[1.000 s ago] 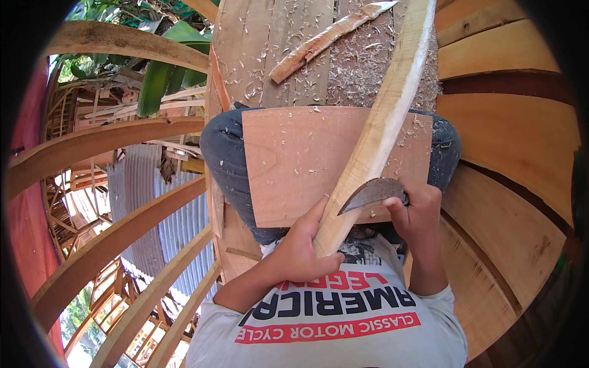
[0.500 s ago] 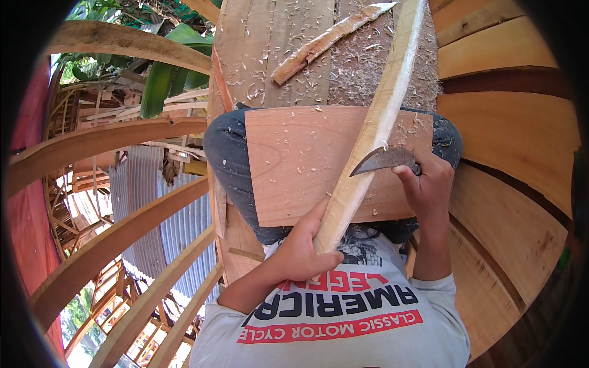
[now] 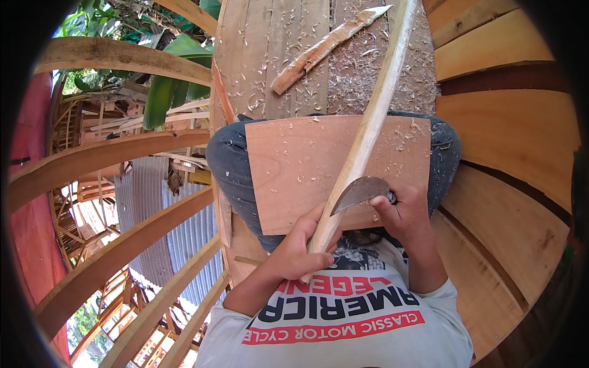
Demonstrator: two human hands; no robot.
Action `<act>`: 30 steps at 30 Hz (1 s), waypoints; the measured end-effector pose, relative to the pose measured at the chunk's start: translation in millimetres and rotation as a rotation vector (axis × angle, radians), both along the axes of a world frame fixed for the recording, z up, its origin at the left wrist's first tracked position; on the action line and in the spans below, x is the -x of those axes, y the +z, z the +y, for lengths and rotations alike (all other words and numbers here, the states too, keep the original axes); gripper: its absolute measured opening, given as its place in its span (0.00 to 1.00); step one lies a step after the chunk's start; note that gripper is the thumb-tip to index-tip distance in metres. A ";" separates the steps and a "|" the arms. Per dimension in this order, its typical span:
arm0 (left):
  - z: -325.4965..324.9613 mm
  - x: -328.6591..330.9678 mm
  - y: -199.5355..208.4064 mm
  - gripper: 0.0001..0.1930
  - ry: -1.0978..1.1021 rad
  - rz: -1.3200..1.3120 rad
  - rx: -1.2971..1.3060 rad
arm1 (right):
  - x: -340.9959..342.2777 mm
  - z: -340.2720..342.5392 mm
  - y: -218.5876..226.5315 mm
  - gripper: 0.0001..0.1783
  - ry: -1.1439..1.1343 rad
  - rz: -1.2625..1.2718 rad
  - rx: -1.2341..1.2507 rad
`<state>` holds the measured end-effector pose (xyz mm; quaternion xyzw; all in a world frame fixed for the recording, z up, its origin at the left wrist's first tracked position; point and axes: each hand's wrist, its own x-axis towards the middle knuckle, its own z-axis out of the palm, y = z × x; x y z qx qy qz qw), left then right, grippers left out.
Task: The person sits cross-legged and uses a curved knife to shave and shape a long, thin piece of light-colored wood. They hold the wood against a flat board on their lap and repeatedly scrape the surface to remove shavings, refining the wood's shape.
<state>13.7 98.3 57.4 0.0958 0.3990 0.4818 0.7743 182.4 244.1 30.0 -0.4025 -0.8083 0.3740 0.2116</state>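
Observation:
A long pale wooden strip (image 3: 371,126) slants from my chest across a plywood board (image 3: 294,172) on my lap to the planks ahead. My left hand (image 3: 302,248) is wrapped round its near end. In my right hand (image 3: 402,211) is a short knife with a dark curved blade (image 3: 361,193), its handle mostly hidden by the fingers. The blade lies across the strip, a little ahead of my left hand, with its tip at the strip's left edge. My right thumb presses near the base of the blade.
Curled shavings cover the plank floor (image 3: 257,61) ahead, where a rough split piece of wood (image 3: 325,52) lies. Wooden slats (image 3: 116,147) stand in a row on my left, with corrugated sheets (image 3: 190,233) beyond. A wall of wide boards (image 3: 503,122) rises on my right.
My right hand has drawn the knife along the strip toward my body, closer to my left hand. The strip's near end has shifted slightly toward me and left.

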 end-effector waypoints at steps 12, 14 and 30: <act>-0.4 -5.0 6.1 0.24 0.013 -0.072 0.109 | 5.2 51.3 -17.0 0.35 -0.297 -0.123 -0.044; -10.7 -9.8 7.6 0.24 -0.006 -0.087 0.102 | -16.9 81.7 -28.8 0.36 -0.482 -0.137 0.091; 8.8 -3.7 -11.6 0.24 0.153 -0.597 -0.010 | 19.1 7.9 -7.1 0.28 0.053 0.006 0.229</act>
